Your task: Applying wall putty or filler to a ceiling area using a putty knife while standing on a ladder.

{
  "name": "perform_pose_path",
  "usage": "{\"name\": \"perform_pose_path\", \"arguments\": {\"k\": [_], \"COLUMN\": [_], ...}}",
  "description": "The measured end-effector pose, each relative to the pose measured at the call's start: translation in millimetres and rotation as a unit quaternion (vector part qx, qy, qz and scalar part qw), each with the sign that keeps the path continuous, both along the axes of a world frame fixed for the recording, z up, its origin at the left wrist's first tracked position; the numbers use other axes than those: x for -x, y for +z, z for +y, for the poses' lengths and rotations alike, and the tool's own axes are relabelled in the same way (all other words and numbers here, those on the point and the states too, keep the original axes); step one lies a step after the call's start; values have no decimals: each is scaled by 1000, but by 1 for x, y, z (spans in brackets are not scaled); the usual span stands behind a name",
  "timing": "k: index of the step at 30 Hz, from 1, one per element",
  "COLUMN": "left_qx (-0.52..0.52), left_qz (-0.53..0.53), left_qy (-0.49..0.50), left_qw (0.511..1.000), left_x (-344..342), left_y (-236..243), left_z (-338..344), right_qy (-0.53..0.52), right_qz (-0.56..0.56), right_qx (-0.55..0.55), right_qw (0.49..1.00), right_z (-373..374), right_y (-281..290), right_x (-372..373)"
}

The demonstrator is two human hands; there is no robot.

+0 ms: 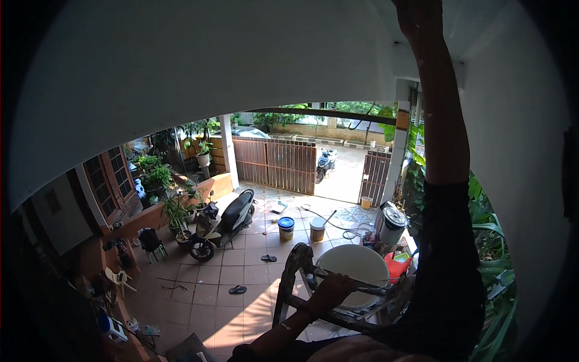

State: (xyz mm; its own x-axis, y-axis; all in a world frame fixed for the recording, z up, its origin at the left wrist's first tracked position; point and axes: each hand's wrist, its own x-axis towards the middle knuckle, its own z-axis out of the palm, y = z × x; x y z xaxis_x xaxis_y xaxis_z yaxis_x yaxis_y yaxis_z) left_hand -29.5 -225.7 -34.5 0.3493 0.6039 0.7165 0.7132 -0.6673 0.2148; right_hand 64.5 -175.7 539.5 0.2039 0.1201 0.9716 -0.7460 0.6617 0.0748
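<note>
My left hand is closed around a rail of a paint-spattered ladder just below me. Beyond that rail, a large round white tub shows through and past the ladder's frame. My right arm stretches straight up along the right side. At the top edge my right hand is close to the pale ceiling; its fingers run out of the picture, so what it holds, if anything, is hidden.
Far below on the tiled floor stand a blue-lidded bucket, a white bucket and a parked scooter. A hose curls near the brown gate. A white wall and leafy plants border the right.
</note>
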Motion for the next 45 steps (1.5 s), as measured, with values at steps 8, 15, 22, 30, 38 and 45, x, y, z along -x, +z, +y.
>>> {"name": "perform_pose_path", "arguments": {"k": [8, 15, 22, 30, 38, 45], "left_qx": [-9, -4, -11, -3, 13, 13], "left_qz": [15, 17, 28, 2, 14, 2], "left_qy": [-3, 14, 8, -15, 7, -7], "left_qw": [1000, 1000, 1000, 1000, 1000, 1000], "left_x": [-7, -3, -7, -5, -3, -5], "left_y": [-1, -1, -2, 5, 3, 1], "left_z": [1, -2, 3, 1, -1, 2], "right_qy": [-464, -128, -464, -342, 4, 8], "right_qz": [-15, 34, 3, -20, -52, -43], "right_qx": [-28, 153, 92, -7, 4, 205], "right_qw": [885, 979, 881, 940, 999, 978], "right_z": [228, 247, 151, 2, 68, 234], "right_y": [-2, -22, -41, -93, -97, -132], "right_x": [-49, -49, -36, -28, -31, -51]}}
